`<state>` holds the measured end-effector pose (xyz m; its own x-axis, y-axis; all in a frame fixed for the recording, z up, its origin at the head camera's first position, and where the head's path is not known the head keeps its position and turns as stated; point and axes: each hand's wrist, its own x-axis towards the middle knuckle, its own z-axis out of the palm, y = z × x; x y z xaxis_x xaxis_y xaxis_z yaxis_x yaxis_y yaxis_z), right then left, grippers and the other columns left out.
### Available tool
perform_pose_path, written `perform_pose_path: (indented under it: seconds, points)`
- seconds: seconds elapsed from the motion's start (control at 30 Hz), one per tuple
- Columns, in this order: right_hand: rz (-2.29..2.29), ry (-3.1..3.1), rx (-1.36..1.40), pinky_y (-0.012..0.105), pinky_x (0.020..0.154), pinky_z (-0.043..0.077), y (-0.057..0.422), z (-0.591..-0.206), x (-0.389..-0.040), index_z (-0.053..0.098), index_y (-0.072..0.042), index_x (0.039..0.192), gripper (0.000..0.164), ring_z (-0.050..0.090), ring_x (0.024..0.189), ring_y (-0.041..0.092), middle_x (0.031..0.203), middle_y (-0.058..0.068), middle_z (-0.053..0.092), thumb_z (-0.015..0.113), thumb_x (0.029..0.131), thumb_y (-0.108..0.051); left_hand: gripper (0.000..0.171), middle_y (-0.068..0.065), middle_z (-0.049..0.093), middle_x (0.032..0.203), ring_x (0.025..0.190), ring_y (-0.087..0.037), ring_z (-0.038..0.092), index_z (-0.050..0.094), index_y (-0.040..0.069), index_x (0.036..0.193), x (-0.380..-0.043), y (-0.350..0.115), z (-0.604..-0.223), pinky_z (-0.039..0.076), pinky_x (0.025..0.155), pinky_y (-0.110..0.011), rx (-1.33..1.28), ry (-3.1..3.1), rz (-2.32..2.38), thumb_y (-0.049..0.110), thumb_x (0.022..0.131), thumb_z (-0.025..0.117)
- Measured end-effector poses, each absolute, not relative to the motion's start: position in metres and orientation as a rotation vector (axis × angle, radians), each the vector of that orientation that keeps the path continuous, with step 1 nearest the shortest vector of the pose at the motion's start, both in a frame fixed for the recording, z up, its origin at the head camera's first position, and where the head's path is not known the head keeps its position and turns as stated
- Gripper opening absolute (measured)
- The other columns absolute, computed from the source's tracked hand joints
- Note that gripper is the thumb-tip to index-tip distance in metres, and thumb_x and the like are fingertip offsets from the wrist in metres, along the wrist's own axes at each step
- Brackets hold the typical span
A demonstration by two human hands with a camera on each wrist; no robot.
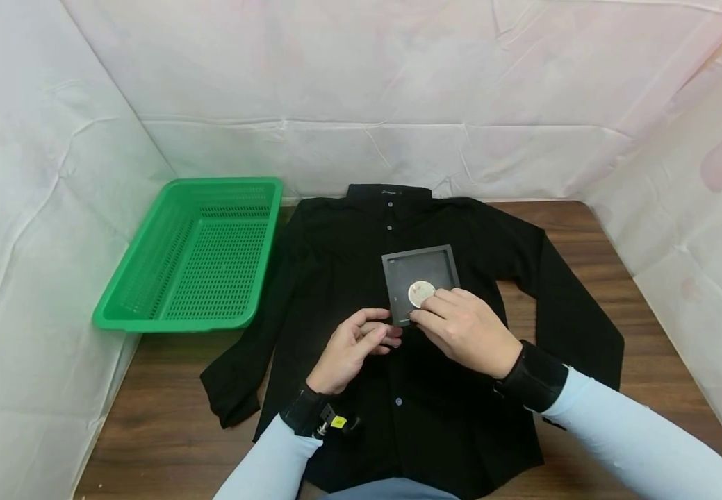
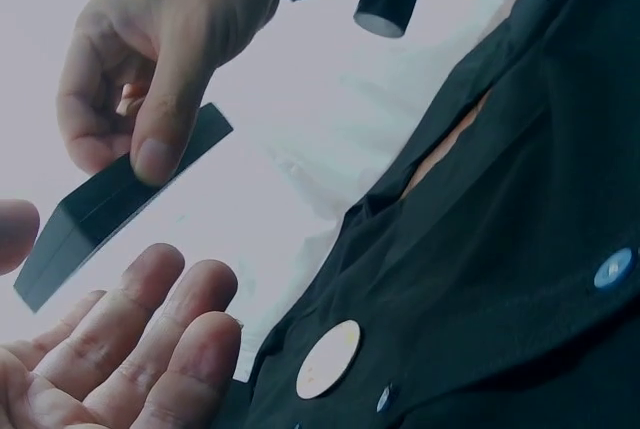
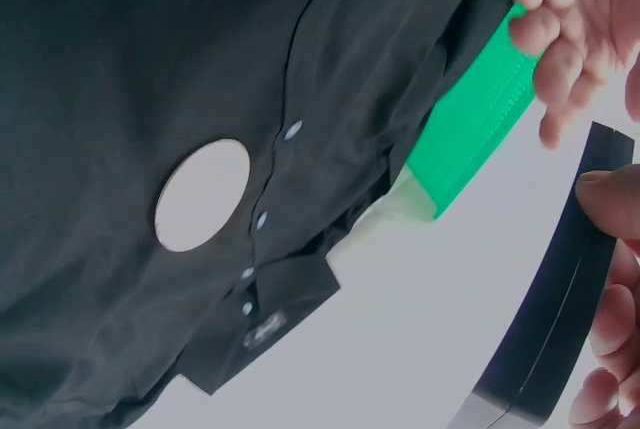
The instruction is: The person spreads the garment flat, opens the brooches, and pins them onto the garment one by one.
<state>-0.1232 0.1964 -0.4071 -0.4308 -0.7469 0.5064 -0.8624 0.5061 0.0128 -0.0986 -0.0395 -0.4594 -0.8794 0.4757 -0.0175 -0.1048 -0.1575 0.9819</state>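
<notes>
My right hand (image 1: pixel 461 326) grips a dark, square, shallow-rimmed frame (image 1: pixel 420 255) by its lower right part, with the thumb on its edge. Both wrist views show the frame (image 2: pixel 110 199) edge-on, raised above the shirt. My left hand (image 1: pixel 353 351) has its fingers loosely spread near the frame's lower left corner, holding nothing. Under them lies a black button-up shirt (image 1: pixel 335 257), front up, collar away from me. A round whitish disc (image 3: pixel 203 196) rests on the shirt beside the button row; from the head it appears within the frame's outline.
At the back left stands a green perforated basket (image 1: pixel 210 323), beside the shirt's sleeve. The wooden table (image 1: pixel 167 410) shows around the shirt. White cloth walls (image 1: pixel 361 83) close in the back and both sides.
</notes>
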Motion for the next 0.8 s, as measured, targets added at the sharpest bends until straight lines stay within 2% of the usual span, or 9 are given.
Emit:
perform_pose_path:
  seconds: [0.2,0.37,0.57,0.67,0.8]
  points:
    - [0.341,-2.289,1.274,0.032,0.059,0.045,0.216,-0.405,-0.134,0.070,-0.007,0.100,0.016,0.056,0.076,0.018,0.089,0.002,0.062,0.070,0.083,-0.006,0.032,-0.029,0.061,0.117,0.104,-0.043,0.061,0.046,-0.005,0.130,-0.093,-0.049,-0.447,0.050,0.088,-0.052,0.436,1.812,2.066,0.010,0.102,0.048]
    - [0.304,-2.330,1.206,0.036,0.062,0.047,0.243,-0.404,-0.147,0.069,-0.004,0.101,0.016,0.059,0.077,0.022,0.091,0.005,0.063,0.066,0.085,-0.007,0.032,-0.030,0.061,0.118,0.105,-0.040,0.062,0.048,-0.004,0.130,-0.097,-0.058,-0.462,0.049,0.089,-0.052,0.405,1.874,2.042,0.008,0.101,0.049]
    - [0.217,-2.385,1.073,0.040,0.065,0.050,0.289,-0.404,-0.173,0.068,-0.003,0.101,0.016,0.061,0.074,0.026,0.090,0.008,0.064,0.067,0.086,-0.008,0.029,-0.019,0.065,0.116,0.104,-0.027,0.065,0.054,0.003,0.126,-0.100,-0.070,-0.473,0.052,0.089,-0.036,0.456,2.121,1.942,0.015,0.099,0.054]
    - [0.183,-2.403,1.010,0.039,0.059,0.049,0.314,-0.405,-0.188,0.068,-0.002,0.100,0.020,0.059,0.067,0.025,0.088,0.009,0.062,0.072,0.081,-0.004,0.029,-0.016,0.066,0.116,0.105,-0.021,0.064,0.056,0.007,0.125,-0.100,-0.074,-0.476,0.052,0.087,-0.031,0.511,2.267,1.844,0.018,0.098,0.057]
    - [0.145,-2.444,0.910,0.039,0.050,0.045,0.347,-0.407,-0.203,0.066,-0.001,0.099,0.027,0.055,0.058,0.024,0.087,0.010,0.059,0.077,0.075,0.001,0.033,-0.013,0.065,0.117,0.107,-0.020,0.062,0.055,0.007,0.126,-0.100,-0.077,-0.481,0.053,0.084,-0.039,0.626,2.475,1.644,0.022,0.097,0.059]
